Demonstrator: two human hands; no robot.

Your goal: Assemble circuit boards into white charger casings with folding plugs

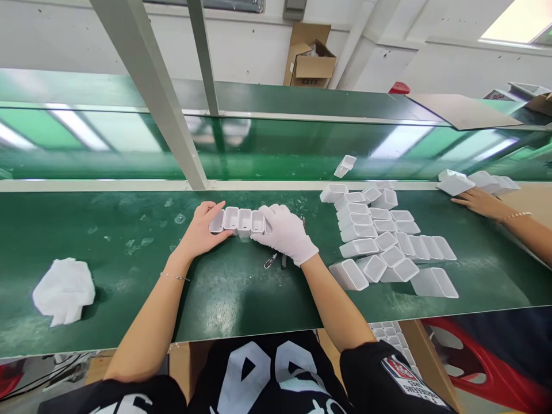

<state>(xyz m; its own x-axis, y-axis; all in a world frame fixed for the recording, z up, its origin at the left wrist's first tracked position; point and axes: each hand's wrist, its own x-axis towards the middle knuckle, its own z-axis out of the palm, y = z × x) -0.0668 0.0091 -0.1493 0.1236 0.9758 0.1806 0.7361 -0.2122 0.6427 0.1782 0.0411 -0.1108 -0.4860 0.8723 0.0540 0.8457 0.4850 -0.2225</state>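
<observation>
A short row of several small white plastic boxes (244, 221) stands on the green table, open tops facing up. My left hand (199, 228), bare, grips the row's left end between thumb and fingers. Wearing a white glove, my right hand (288, 233) is closed over the right end and partly hides the last boxes. Just below the gloved hand lie a small metal tool (271, 261) and a dark thin object (283, 262), too small to make out fully.
Many white boxes (357, 232) lie in rows to the right. Another person's hand (486, 202) touches boxes at far right. A crumpled white cloth or glove (64, 290) lies left. A slanted post (172, 109) rises behind the table; a single box (345, 165) sits beyond the back rail.
</observation>
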